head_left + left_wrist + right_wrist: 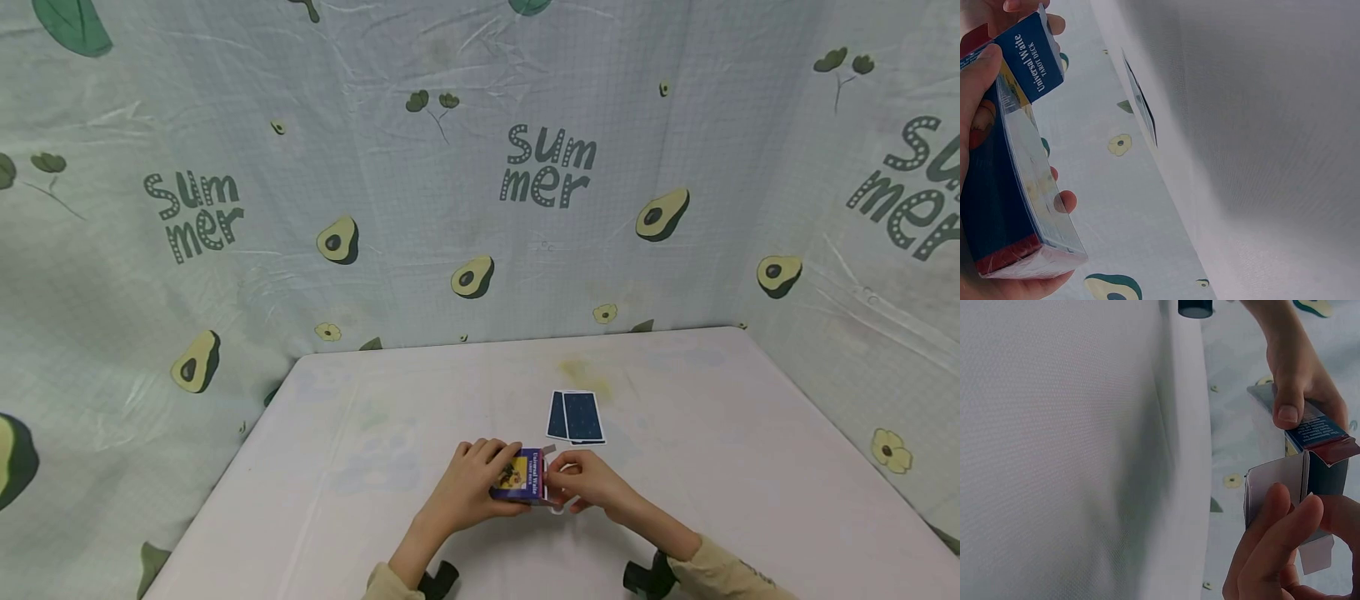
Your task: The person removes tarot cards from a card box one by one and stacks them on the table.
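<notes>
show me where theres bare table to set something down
Bare table runs from the left hand to the left edge, from the right hand to the right edge, and behind the blue cards. The middle is crowded, with both hands at the tarot box in front of the cards.

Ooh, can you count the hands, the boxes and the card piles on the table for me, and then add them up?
Hands: 2 (left hand, right hand)
Boxes: 1 (tarot box)
Card piles: 1 (blue-backed cards, overlapping; exact number unclear)
Total: 4
</notes>
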The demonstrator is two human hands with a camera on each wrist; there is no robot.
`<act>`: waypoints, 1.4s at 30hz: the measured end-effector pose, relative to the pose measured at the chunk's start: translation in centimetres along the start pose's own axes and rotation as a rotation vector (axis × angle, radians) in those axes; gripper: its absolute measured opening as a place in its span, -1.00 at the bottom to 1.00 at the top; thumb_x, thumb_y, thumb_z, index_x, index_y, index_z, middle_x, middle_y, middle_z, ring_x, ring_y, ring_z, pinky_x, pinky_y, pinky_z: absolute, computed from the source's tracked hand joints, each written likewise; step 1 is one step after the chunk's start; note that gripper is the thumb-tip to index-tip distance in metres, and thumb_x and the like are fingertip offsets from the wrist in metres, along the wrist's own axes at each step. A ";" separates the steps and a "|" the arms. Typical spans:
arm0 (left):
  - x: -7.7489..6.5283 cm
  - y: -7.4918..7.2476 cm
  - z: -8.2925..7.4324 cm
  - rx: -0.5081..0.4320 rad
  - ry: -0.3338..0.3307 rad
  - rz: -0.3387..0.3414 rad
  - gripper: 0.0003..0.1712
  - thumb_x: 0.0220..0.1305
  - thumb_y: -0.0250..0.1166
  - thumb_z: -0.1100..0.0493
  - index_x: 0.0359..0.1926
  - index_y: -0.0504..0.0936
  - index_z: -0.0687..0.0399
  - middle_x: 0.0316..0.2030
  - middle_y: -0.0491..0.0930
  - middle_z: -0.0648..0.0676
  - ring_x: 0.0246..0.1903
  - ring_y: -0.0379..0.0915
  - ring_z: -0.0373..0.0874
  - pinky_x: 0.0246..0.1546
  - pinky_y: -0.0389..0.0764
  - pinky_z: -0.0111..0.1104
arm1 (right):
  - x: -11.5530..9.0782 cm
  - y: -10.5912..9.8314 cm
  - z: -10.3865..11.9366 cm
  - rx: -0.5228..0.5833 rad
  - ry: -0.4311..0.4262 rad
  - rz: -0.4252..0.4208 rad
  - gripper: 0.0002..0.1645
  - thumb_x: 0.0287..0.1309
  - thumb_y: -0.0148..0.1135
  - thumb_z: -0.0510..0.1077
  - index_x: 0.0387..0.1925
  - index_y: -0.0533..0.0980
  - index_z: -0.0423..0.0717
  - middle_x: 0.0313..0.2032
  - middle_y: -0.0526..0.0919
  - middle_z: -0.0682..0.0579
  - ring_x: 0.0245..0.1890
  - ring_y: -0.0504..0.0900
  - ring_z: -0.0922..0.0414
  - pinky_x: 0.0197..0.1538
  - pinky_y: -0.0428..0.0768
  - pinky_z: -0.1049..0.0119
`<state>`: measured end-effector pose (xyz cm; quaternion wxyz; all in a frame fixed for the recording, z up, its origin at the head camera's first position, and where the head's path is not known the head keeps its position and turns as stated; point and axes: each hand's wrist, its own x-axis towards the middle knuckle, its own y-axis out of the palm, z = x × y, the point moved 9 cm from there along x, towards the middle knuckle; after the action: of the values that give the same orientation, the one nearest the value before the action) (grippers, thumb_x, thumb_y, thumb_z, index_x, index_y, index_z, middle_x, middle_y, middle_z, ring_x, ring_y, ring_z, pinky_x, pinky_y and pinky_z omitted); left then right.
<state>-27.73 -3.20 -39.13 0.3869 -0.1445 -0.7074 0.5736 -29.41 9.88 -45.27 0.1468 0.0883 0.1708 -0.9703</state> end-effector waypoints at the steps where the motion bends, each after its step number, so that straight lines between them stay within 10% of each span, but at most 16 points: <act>1: 0.0 0.0 0.0 0.001 -0.001 0.002 -0.13 -0.19 0.31 -0.36 0.15 0.39 -0.07 -0.13 0.50 -0.06 -0.16 0.38 -0.22 -0.15 0.34 -0.31 | 0.0 0.0 0.0 -0.001 0.000 0.001 -0.62 0.07 0.19 -0.01 -0.26 0.47 -0.28 -0.51 0.64 0.05 -0.57 0.58 0.24 -0.54 0.52 0.41; 27: -0.3 0.3 0.3 0.009 -0.023 0.020 -0.12 -0.18 0.31 -0.36 0.17 0.37 -0.08 -0.12 0.48 -0.07 -0.14 0.37 -0.22 -0.13 0.35 -0.29 | -0.4 -0.7 -0.2 0.046 0.010 0.009 -0.68 0.10 0.14 -0.15 -0.20 0.42 -0.33 -0.36 0.65 -0.22 -0.54 0.60 0.23 -0.52 0.50 0.42; 42: -0.6 0.6 0.6 0.006 -0.039 0.030 -0.12 -0.18 0.31 -0.36 0.17 0.36 -0.08 -0.12 0.48 -0.07 -0.13 0.38 -0.20 -0.13 0.35 -0.28 | -0.9 -1.6 -0.8 0.052 0.017 -0.010 -0.58 0.05 0.20 -0.07 -0.16 0.43 -0.31 -0.35 0.68 -0.05 -0.48 0.62 0.18 -0.47 0.52 0.34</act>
<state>-27.87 -3.87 -39.93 0.3648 -0.1429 -0.7108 0.5842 -28.95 11.88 -45.29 0.1381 0.0996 0.1471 -0.9744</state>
